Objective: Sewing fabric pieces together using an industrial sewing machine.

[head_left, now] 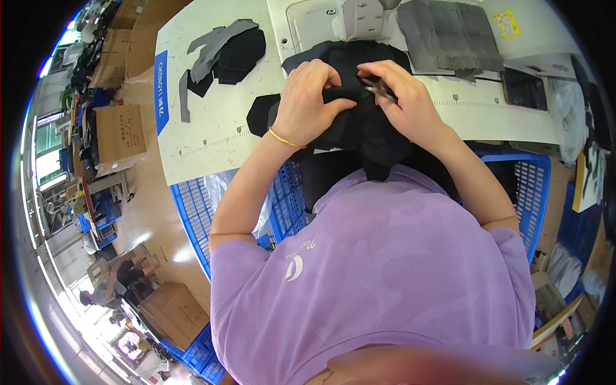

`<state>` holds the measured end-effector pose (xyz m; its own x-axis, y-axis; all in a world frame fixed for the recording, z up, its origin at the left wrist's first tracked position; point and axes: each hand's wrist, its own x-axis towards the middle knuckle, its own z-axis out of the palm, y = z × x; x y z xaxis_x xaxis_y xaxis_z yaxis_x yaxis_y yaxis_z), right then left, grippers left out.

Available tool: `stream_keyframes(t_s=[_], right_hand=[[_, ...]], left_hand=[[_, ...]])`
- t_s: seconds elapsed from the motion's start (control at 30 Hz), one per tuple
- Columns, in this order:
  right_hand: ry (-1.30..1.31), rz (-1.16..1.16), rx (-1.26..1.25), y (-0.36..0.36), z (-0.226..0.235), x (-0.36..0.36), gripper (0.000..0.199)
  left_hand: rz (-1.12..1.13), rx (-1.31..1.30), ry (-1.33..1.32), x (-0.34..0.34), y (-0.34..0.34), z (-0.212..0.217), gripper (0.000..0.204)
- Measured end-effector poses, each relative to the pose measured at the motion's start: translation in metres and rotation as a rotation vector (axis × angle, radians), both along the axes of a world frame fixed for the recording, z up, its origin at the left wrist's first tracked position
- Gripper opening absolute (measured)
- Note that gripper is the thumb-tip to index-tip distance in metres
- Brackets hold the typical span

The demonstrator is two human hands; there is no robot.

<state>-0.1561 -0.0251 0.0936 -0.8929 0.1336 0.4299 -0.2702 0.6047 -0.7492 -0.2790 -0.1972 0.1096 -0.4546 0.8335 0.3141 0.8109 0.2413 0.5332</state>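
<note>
Black fabric (378,128) lies bunched over the front edge of the white sewing table, below the sewing machine. Its folded edge is pinched by my left hand (308,102), thumb and fingers closed on it. My right hand (407,102) is closed around small metal thread snips (380,91), whose tips point toward the fold near my left thumb. The right index finger reaches over the cloth. Part of the snips is hidden inside the right hand.
Loose grey and black fabric pieces (237,51) lie at the table's left. Behind my hands stands the sewing machine (367,19); a stack of grey pieces (449,38) and a phone (525,88) are at the right. Blue crates (192,205) sit below the table edge.
</note>
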Motion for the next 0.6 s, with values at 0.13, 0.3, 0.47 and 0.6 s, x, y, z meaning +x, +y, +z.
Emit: stream_keyframes(t_s=[0.13,0.3,0.47,0.6], right_hand=[[-0.097,-0.015,-0.083,-0.002,-0.003,-0.007,0.038],[-0.030,-0.061,-0.012,0.004,-0.003,-0.006,0.037],[0.182,-0.004,-0.230,-0.016,0.049,-0.015,0.025],[-0.128,0.170,-0.707,-0.005,0.057,-0.015,0.013]], left_hand=[[0.084,0.209,-0.152,-0.007,-0.011,-0.005,0.022],[0.229,0.536,-0.656,-0.050,-0.022,0.038,0.010],[-0.275,0.212,-1.651,-0.041,-0.013,0.027,0.025],[-0.189,0.111,-1.117,-0.007,0.003,0.046,0.030]])
